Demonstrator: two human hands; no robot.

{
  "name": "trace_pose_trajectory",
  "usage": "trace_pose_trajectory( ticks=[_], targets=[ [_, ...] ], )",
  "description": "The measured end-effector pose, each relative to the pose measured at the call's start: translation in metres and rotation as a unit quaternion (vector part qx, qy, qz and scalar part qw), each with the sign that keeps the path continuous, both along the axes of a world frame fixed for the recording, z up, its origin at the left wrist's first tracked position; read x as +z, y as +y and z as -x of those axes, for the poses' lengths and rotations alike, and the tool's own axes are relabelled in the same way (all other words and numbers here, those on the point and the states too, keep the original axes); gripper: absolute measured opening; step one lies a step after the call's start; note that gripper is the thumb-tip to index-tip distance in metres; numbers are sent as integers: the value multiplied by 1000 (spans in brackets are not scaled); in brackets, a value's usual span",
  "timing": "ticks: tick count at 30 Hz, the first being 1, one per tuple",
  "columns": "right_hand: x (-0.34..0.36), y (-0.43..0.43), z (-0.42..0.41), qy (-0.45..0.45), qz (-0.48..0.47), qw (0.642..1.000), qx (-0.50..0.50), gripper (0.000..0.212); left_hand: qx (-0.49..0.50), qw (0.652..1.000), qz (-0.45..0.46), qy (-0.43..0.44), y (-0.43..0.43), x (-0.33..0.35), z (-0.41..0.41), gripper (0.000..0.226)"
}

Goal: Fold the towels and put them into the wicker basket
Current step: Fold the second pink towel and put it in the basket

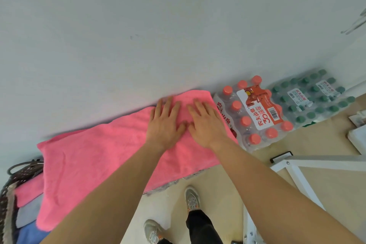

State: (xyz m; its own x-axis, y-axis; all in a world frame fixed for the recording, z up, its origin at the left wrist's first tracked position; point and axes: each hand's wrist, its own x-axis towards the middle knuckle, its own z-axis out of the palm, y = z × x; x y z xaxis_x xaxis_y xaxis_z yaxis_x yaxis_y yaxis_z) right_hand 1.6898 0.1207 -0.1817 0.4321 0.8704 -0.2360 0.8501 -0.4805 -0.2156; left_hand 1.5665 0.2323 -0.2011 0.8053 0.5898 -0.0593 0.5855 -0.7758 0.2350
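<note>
Head view: left hand (165, 123) and right hand (206, 125) pressed flat, fingers spread, gripping nothing, side by side on the far right end of a long pink terry towel (95, 164). Spread on a surface whose near edge just shows under the towel's hem, with the long axis running from under both palms away to the left and back toward the body. Most of the free length lying on the left hand's side, so nearer that hand for the coming fold, probably end to end. Beyond the left forearm, at the towel's far left end, a dark wicker basket (11, 184) already holding folded pink, grey and blue towels (29, 212). Just beside the right hand, a shrink-wrapped pack of red-capped water bottles (255, 113).
</note>
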Motion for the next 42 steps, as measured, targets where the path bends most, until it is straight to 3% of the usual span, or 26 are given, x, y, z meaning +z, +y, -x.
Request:
trace_pose_trajectory(
  ticks=[4, 7, 13, 21, 23, 26, 30, 35, 38, 42],
  targets=[
    [-2, -2, -11, 10, 38, 988, -151, 66, -15, 1000, -4, -9, 10, 2, 13, 71],
    [3, -4, -9, -20, 49, 980, -191, 66, -14, 1000, 1, -7, 6, 6, 27, 70],
    [23, 24, 63, -42, 6, 994, -98, 67, 55, 998, 4, -1, 13, 20, 109, 72],
    [29, 83, 215, 10, -24, 997, 68, 60, 246, 969, 17, 3, 50, 29, 265, 66],
    [26, 92, 248, 10, -30, 995, 100, 58, 298, 954, 30, -11, 58, 27, 295, 59],
    [21, 99, 282, 25, -36, 989, 142, 60, 373, 915, 128, -82, 65, 20, 321, 45],
    [8, 96, 320, 35, -1, 977, 209, 68, 386, 890, 209, -127, 65, 6, 350, 38],
    [-3, 72, 346, -2, 16, 983, 183, 69, 370, 871, 311, -90, 68, 5, 369, 43],
    [-1, 66, 352, -12, -36, 991, 128, 66, 414, 823, 365, -132, 91, 6, 365, 47],
    [6, 69, 369, -4, -107, 988, 110, 44, 443, 767, 411, -218, 134, 3, 349, 79]
  ],
)
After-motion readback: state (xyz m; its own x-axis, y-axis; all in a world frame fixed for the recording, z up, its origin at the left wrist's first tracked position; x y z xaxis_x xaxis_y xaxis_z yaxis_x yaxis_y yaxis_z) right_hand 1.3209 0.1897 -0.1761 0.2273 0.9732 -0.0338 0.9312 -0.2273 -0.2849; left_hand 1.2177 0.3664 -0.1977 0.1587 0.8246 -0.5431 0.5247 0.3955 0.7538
